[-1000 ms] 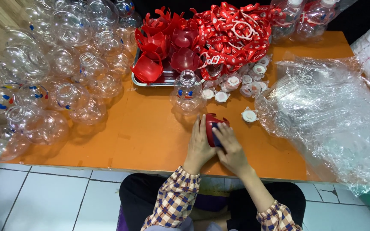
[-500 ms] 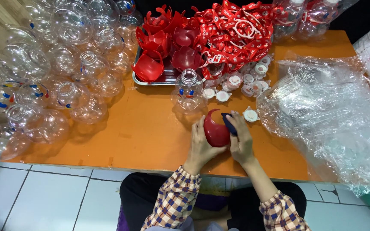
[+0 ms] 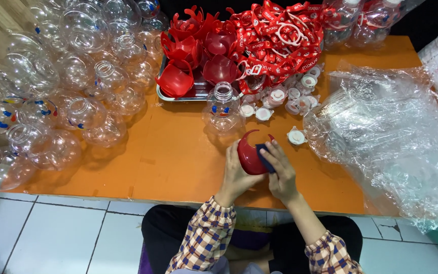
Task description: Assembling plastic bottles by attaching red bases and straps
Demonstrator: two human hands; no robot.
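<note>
Head view: we are curling our left hand [image 3: 235, 175] fingers around a red cup piece [image 3: 250, 155], gripping it, while our right hand [image 3: 281, 172] is pinching a dark blue pad [image 3: 264, 156] against it, above the orange table [image 3: 178, 157], near a clear round bottle [image 3: 222, 109].

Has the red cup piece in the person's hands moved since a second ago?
Yes. The red cup piece has been lifted and turned on edge, closer to the upright clear bottle. Left hand and right hand hold it.

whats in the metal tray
Red cups are stacked and tipped in the tray, with red straps spilling over its right end. The tray's floor is covered.
</note>
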